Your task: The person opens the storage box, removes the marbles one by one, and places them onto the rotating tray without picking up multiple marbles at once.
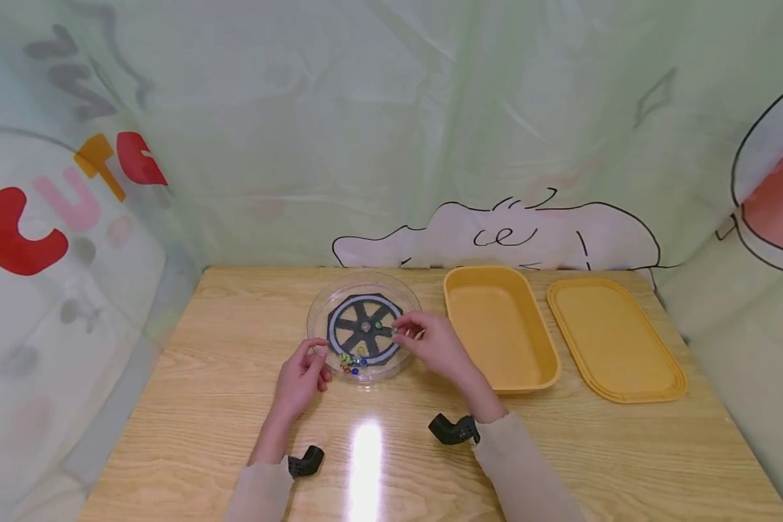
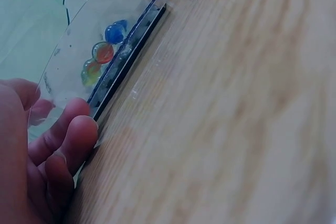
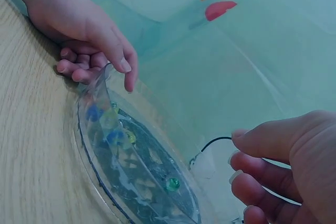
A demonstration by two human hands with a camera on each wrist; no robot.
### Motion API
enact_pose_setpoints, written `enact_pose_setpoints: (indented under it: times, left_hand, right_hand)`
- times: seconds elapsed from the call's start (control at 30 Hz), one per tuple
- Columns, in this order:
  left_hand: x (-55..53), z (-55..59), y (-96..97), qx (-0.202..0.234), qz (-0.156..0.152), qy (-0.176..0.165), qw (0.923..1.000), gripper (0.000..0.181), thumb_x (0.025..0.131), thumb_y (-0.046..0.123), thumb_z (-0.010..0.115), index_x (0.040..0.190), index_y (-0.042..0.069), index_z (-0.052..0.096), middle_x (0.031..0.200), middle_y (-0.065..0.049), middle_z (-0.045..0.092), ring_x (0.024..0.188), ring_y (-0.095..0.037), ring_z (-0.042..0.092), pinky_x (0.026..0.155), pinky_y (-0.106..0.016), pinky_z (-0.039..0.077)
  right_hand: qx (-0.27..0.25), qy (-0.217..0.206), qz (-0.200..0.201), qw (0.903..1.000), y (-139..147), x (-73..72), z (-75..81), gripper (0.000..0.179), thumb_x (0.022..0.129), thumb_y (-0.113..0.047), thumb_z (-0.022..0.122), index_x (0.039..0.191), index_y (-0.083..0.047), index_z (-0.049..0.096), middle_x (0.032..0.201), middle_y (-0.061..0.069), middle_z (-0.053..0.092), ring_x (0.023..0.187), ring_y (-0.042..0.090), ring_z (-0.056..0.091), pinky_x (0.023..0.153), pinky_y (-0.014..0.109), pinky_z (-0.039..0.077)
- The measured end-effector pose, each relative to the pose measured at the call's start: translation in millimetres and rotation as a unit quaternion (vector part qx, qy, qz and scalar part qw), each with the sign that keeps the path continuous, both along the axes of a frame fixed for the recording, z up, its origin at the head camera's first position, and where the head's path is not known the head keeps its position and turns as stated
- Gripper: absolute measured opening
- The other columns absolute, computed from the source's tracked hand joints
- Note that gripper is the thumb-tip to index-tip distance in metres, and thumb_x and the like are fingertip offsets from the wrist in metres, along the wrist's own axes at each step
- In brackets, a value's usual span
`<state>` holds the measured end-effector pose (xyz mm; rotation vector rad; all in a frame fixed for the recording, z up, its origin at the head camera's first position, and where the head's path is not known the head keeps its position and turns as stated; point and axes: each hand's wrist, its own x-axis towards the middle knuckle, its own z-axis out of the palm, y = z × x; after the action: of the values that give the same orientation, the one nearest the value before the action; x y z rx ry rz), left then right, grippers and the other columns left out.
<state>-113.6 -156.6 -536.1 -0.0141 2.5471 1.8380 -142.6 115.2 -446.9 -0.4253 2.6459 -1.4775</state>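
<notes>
A clear round dish (image 1: 320,299) stands on the table, with a dark six-spoked wheel shape (image 1: 348,325) visible inside. My left hand (image 1: 298,380) holds the dish's near left rim, its fingers bent around the edge. Several coloured glass marbles, blue, orange and green-yellow, cluster beside that hand; a blue marble (image 2: 115,33) shows through the wall. Nearer the middle lies a green marble (image 3: 173,184). My right hand (image 1: 436,346) hovers at the dish's right side, thumb and fingertips close together. A small glint shows at those fingertips; I cannot tell whether they pinch a marble.
A deep yellow-orange tub (image 1: 540,337) stands right of the dish, close behind my right wrist. Beyond it lies a flat yellow lid (image 1: 616,341). Black wrist-worn mounts (image 1: 453,429) stick out from both sleeves. A printed curtain (image 1: 287,145) hangs along the table's far edge.
</notes>
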Motion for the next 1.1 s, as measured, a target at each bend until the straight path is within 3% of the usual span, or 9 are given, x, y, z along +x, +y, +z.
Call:
enact_pose_setpoints:
  times: [0.57, 0.87, 1.0, 1.1]
  left_hand:
    - [2.4, -1.3, 1.9, 0.042, 0.006, -0.002, 0.9991, 0.028, 0.104, 0.026, 0.055, 0.13, 0.016, 0.058, 0.068, -0.012, 0.062, 0.05, -0.023, 0.057, 0.049, -0.03, 0.048]
    - [2.2, 1.4, 0.9, 0.042, 0.008, -0.004, 0.9991, 0.029, 0.103, 0.026, 0.056, 0.13, 0.015, 0.058, 0.069, -0.011, 0.063, 0.051, -0.022, 0.058, 0.05, -0.03, 0.049]
    - [5.1, 3.8, -3.5, 0.1, 0.023, -0.002, 0.9947, 0.027, 0.104, 0.015, 0.054, 0.129, 0.007, 0.056, 0.068, -0.011, 0.061, 0.05, -0.019, 0.056, 0.05, -0.028, 0.05]
    - [8.2, 8.2, -9.7, 0.176, 0.048, 0.01, 0.9831, 0.026, 0.104, 0.009, 0.051, 0.127, -0.002, 0.054, 0.065, -0.009, 0.058, 0.049, -0.015, 0.054, 0.049, -0.026, 0.048]
  right_hand:
    - [-0.008, -0.027, 0.004, 0.9996, -1, 0.6, -4.4, 0.019, 0.091, -0.01, 0.073, 0.109, -0.006, 0.071, 0.087, -0.001, 0.064, 0.081, 0.02, 0.056, 0.067, 0.029, 0.049]
    - [-0.034, -0.029, -0.017, 0.9988, 21, 5.9, 10.9, 0.018, 0.09, -0.012, 0.075, 0.108, -0.008, 0.073, 0.091, 0.0, 0.067, 0.083, 0.021, 0.057, 0.073, 0.03, 0.049]
    - [-0.049, -0.021, -0.022, 0.9983, 39, 10.7, 16.9, 0.018, 0.09, -0.011, 0.074, 0.108, -0.007, 0.072, 0.094, 0.002, 0.07, 0.083, 0.022, 0.059, 0.073, 0.027, 0.05]
    - [-0.057, 0.0, -0.025, 0.998, 59, 15.8, 19.3, 0.017, 0.091, -0.011, 0.073, 0.107, -0.005, 0.072, 0.095, 0.005, 0.071, 0.081, 0.021, 0.06, 0.072, 0.025, 0.05]
